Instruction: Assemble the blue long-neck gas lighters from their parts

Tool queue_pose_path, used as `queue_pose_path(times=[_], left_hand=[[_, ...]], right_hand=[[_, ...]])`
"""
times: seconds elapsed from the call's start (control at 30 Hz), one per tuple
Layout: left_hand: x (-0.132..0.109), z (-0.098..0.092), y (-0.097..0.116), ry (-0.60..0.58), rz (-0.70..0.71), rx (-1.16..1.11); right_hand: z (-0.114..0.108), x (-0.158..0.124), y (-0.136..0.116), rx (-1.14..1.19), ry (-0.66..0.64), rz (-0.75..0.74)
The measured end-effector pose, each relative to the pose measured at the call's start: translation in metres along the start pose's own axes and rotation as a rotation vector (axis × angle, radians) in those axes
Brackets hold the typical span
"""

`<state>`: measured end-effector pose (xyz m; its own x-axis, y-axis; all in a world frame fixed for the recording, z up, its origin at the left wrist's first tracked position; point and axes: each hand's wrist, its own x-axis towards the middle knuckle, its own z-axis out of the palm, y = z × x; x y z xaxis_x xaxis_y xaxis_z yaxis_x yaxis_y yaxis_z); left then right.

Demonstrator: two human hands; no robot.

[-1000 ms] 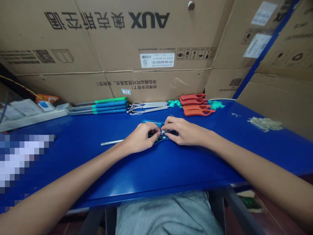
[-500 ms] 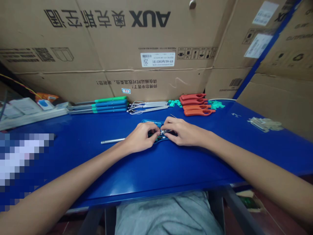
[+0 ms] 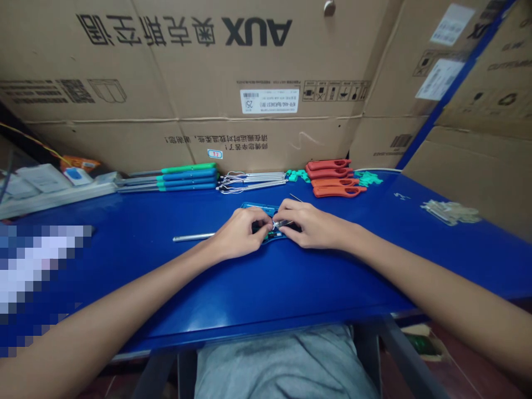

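Observation:
Both hands meet over an opened blue plastic housing [image 3: 261,207] on the blue table. My left hand [image 3: 247,231] is closed, thumb and fingers pinched at a small white piece, perhaps wire [image 3: 275,225]; what lies inside the pinch is hidden. My right hand [image 3: 305,223] is closed around a slim silver metal piece [image 3: 284,223] that points at the white bit. A thin pointed end [image 3: 295,197] sticks up behind its knuckles; whether it belongs to the same piece I cannot tell. From beneath my left hand, a silver metal tube [image 3: 193,237] reaches leftward.
Blue and green handled tools [image 3: 189,177], silver rods with white wires [image 3: 253,182], small teal parts [image 3: 297,175] and orange-red handle shells [image 3: 338,185] line the back. Clear plastic pieces [image 3: 449,212] lie right. A power strip [image 3: 58,197] sits left; cardboard [image 3: 187,66] walls the back.
The hands keep the same pinched hold over the blue housing. The metal piece in my right hand is turned very slightly, and the view has shifted a little.

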<state>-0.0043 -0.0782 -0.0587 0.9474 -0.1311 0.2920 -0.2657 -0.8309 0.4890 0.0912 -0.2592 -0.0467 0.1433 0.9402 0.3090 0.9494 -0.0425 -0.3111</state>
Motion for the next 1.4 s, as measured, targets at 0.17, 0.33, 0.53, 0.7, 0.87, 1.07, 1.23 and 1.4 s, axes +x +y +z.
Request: queue_pose_path(times=[0.17,0.33,0.53,0.7,0.87,1.07,1.23,1.4], left_hand=[[0.000,0.000,0.000,0.006,0.004,0.006],[0.000,-0.002,0.001,-0.003,-0.001,0.007],[-0.001,-0.009,0.004,0.009,0.010,0.064],[-0.003,-0.017,0.005,-0.051,0.062,0.217],[-0.003,-0.020,0.003,-0.147,0.080,0.230],[-0.005,-0.021,0.001,-0.107,0.034,0.175],[-0.006,-0.021,0.002,-0.083,0.044,0.233],[-0.007,-0.022,0.005,-0.087,0.059,0.302]], right_hand=[[0.001,0.000,0.001,0.004,0.008,-0.002],[-0.005,0.000,0.000,-0.003,-0.041,0.034],[-0.010,-0.001,-0.003,-0.032,-0.093,0.091],[-0.010,0.000,-0.003,-0.036,-0.091,0.084],[-0.011,0.000,-0.004,-0.051,-0.114,0.070],[-0.014,-0.001,-0.006,-0.048,-0.094,0.061],[-0.013,-0.001,-0.004,-0.054,-0.047,0.042],[-0.011,-0.001,-0.003,-0.068,-0.030,0.033]])
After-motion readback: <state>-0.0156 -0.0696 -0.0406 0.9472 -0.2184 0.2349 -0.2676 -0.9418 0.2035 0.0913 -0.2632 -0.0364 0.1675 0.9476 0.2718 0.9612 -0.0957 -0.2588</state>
